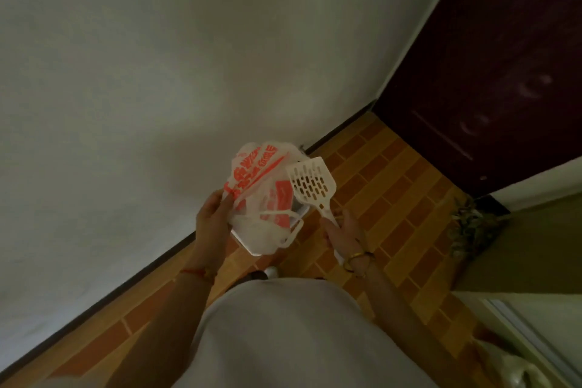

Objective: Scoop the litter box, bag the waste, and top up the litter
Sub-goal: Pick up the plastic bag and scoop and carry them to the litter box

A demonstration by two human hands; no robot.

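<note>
From the head view, the person stands on an orange brick-pattern tiled floor (393, 186) in the corner between a white wall (141, 88) and a dark door (491, 72). The left hand (212, 217) has its fingers curled around a bunched edge of a thin white plastic bag (261, 198), pinching it so the rest hangs crumpled, with its carry loops drooping below. The right hand (345, 230) has its fingers wrapped around the handle of a white slotted litter scoop (313, 184), whose blade is raised, empty, and just beside the bag. A pale rim (248, 250) shows under the bag near the wall. It may be the litter box, but the bag hides most of it, so I cannot tell. No litter supply can be made out. A gold bangle (356, 258) sits on the right wrist and a red cord (195, 272) on the left, and a leafy plant (472, 224) stands by the door. The likely trouble is that the bag's mouth is not spread open and only one hand is free to hold it, so scooped waste could miss it and scatter on the tiles. The dangling loops could snag the scoop, and the thin film could tear on the scoop's edge. The bag carries bold red printed characters and a red panel, but they are too blurred and creased to read.
</note>
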